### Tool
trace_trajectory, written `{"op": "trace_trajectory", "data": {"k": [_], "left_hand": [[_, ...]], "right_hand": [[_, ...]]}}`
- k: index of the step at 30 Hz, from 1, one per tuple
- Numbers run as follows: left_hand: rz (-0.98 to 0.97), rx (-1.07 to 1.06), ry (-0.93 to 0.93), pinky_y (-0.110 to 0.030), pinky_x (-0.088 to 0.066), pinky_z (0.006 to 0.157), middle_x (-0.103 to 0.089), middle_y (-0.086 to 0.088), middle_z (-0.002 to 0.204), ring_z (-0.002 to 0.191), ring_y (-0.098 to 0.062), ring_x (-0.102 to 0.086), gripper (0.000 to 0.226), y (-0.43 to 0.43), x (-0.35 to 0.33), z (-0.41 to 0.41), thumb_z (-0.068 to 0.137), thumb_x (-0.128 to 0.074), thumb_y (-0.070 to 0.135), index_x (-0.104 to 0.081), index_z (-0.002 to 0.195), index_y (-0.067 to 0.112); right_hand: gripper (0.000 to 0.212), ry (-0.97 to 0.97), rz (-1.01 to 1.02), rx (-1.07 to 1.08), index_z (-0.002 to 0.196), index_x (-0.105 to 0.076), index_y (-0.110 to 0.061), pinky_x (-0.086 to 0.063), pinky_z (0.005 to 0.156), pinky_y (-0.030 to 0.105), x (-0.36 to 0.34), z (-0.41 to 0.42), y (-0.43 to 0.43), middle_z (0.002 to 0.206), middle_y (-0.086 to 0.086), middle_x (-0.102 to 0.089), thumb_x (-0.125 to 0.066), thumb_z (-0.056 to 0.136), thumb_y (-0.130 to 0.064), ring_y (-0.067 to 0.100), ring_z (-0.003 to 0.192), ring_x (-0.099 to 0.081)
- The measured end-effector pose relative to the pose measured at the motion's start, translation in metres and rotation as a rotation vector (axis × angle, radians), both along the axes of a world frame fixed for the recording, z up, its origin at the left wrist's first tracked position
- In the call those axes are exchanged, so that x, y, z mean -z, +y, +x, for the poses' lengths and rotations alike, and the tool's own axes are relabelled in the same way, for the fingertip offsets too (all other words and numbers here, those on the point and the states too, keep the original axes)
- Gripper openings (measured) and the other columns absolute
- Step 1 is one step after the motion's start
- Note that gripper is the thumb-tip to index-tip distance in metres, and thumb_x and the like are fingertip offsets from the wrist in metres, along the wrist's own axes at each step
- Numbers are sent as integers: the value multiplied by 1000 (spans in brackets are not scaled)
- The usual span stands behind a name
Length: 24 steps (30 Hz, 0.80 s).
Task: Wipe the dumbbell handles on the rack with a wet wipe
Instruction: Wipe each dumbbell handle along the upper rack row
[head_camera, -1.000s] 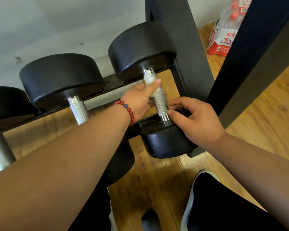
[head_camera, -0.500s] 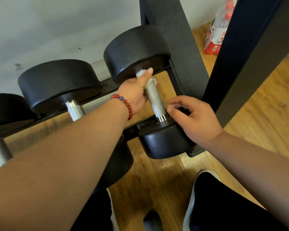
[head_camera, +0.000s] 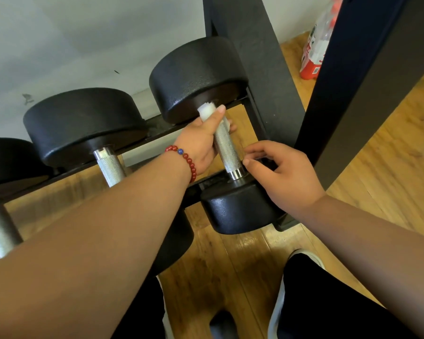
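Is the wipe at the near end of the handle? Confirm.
No, the left hand holds the wet wipe around the handle at its far end.

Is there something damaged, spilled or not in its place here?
Nothing spilled or askew. The black round-headed dumbbells lie side by side on the black metal rack. Only a small dark scuff mark on the pale grey wall stands out.

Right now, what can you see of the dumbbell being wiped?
The dumbbell lies tilted across the rack at its right end: two round black heads, matte and pebbled, joined by a knurled silvery handle. The left hand grips a white wet wipe around the handle's upper end, against the far head. The right hand sits by the lower end, fingers loosely curled; contact unclear.
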<state>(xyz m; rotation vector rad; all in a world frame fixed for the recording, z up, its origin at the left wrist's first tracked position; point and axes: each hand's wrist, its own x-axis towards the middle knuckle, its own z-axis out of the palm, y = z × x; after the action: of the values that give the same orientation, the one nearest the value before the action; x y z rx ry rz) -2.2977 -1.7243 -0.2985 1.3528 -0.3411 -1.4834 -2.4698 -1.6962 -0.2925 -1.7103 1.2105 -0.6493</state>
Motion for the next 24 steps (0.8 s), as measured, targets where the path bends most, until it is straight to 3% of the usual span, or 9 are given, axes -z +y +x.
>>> {"op": "trace_trajectory", "data": {"k": [5, 12, 14, 18, 22, 24], "left_hand": [[83, 213, -40, -42, -48, 102, -66, -8, 98, 106, -24, -65, 16, 20, 9, -1, 96, -56, 26, -55, 106, 13], [21, -19, -37, -32, -53, 87, -61, -2, 88, 85, -13, -63, 17, -2, -6, 0, 97, -56, 30, -55, 103, 15], [31, 55, -75, -34, -52, 90, -60, -3, 92, 87, -14, -63, 11, 6, -1, -5, 99, -53, 30, -52, 100, 19], [105, 268, -93, -43, -45, 105, -68, -10, 108, 108, -23, -65, 18, 23, 11, 0, 95, -57, 32, -56, 105, 17], [44, 157, -96, -36, -50, 98, -66, -4, 95, 97, -16, -65, 20, 12, 2, 3, 97, -55, 28, -57, 108, 12], [44, 174, -79, -39, -50, 99, -65, -6, 99, 97, -16, -65, 20, 14, 3, 0, 96, -55, 28, -55, 110, 13]], "right_hand": [[17, 9, -20, -8, 104, -70, -27, -46, 77, 9, 0, 0, 0, 91, -18, -67, -64, 88, -26, -3, 92, -61], [23, 14, 6, 0, 107, -68, -30, -50, 79, 20, 1, 0, 0, 93, -18, -67, -63, 85, -35, 12, 85, -64], [20, -3, 10, -2, 105, -68, -32, -50, 76, 22, 1, 1, 0, 92, -18, -67, -63, 85, -34, 14, 84, -65], [16, -6, -18, -21, 99, -65, -38, -48, 77, 13, -1, 1, 1, 90, -20, -67, -64, 87, -28, 0, 90, -62], [20, 1, 5, -1, 103, -66, -35, -48, 76, 20, -1, 1, 1, 90, -20, -66, -61, 85, -37, 18, 82, -64], [18, -9, -1, 4, 103, -67, -34, -49, 74, 22, 0, 1, 1, 90, -19, -67, -63, 86, -32, 17, 83, -64]]}}
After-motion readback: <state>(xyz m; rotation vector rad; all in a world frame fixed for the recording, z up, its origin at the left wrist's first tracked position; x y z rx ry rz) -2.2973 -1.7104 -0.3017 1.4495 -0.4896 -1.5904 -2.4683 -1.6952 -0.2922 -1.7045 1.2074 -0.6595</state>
